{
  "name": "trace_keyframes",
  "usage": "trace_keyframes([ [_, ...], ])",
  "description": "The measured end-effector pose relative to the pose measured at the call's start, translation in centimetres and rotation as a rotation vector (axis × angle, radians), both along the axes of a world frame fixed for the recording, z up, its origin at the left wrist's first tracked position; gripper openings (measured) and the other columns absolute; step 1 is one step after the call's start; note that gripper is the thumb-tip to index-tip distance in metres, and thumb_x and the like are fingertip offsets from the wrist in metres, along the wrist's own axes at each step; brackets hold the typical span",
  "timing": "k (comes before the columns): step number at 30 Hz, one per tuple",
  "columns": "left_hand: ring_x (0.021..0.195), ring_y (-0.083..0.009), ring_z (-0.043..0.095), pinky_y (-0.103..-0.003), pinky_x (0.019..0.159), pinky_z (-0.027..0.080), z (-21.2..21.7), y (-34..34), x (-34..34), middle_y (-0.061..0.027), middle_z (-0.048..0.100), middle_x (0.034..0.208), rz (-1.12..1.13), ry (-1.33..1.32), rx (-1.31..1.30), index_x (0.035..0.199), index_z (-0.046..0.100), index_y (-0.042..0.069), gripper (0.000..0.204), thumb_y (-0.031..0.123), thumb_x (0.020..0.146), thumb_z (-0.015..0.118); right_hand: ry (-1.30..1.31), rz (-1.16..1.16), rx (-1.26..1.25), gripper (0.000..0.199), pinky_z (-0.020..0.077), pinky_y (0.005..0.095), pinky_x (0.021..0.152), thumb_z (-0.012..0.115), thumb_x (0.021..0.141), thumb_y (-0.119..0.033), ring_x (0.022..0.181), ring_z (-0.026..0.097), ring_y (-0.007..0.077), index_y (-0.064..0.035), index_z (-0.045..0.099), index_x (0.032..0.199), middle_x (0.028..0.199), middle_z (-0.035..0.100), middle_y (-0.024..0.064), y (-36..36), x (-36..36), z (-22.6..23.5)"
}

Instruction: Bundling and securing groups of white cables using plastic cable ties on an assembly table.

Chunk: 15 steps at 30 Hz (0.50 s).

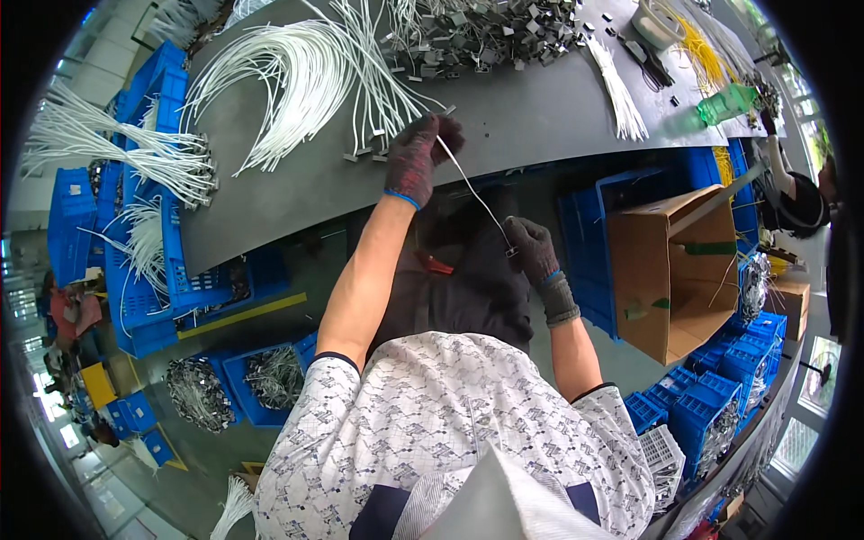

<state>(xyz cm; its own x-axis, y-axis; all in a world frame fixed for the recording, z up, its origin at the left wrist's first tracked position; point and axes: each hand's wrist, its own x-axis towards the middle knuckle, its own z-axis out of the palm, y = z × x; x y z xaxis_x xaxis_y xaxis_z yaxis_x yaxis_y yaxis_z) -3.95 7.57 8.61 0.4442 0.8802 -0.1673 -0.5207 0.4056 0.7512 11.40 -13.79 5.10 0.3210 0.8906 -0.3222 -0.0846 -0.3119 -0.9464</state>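
A thin white cable (472,187) stretches between my hands, slanting down from the table's front edge toward my right side. Wrapped round its upper part is my left hand (414,162), in a dark red-grey knitted glove. My right hand (533,250), in a dark grey glove, pinches the lower end, where a small metallic piece (511,252) shows at the fingertips. Beyond my left hand lie white cables (306,81) in a thick curved bundle, some with small dark end pieces. A heap of small grey-black clips or connectors (490,36) covers the table's far middle.
On the dark table (243,211) are a tied white cable bundle (616,90), a green bottle (727,103) and yellow cables (702,54). Blue crates (171,261) with cables stand left. An open cardboard box (643,279) and more blue crates (720,405) stand right.
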Motion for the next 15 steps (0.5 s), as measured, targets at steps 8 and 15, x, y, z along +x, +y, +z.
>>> trace_keyframes([
  [8,0.091,-0.0155,0.068,-0.032,0.086,0.055,-1.7,-5.0,1.7,-0.0077,0.074,0.096,-0.338,0.367,0.482,0.098,0.074,-0.001,0.026,0.024,0.1,0.064,-0.701,0.008,0.496,0.022,0.0518,0.0395,0.065,0.055,0.098,-0.019,0.083,0.069,0.0288,-0.0003,0.06,0.108,0.088,0.068,0.0159,5.6,-0.1,1.1],
  [15,0.083,-0.0122,0.065,-0.03,0.079,0.051,-1.6,-4.1,1.0,-0.0066,0.074,0.087,-0.296,0.554,0.569,0.097,0.075,0.0,0.028,0.025,0.099,0.065,-0.765,0.014,0.421,0.027,0.0533,0.0444,0.073,0.053,0.097,-0.023,0.087,0.07,0.0357,-0.0014,0.055,0.114,0.097,0.07,0.0212,7.8,-0.7,-1.2],
])
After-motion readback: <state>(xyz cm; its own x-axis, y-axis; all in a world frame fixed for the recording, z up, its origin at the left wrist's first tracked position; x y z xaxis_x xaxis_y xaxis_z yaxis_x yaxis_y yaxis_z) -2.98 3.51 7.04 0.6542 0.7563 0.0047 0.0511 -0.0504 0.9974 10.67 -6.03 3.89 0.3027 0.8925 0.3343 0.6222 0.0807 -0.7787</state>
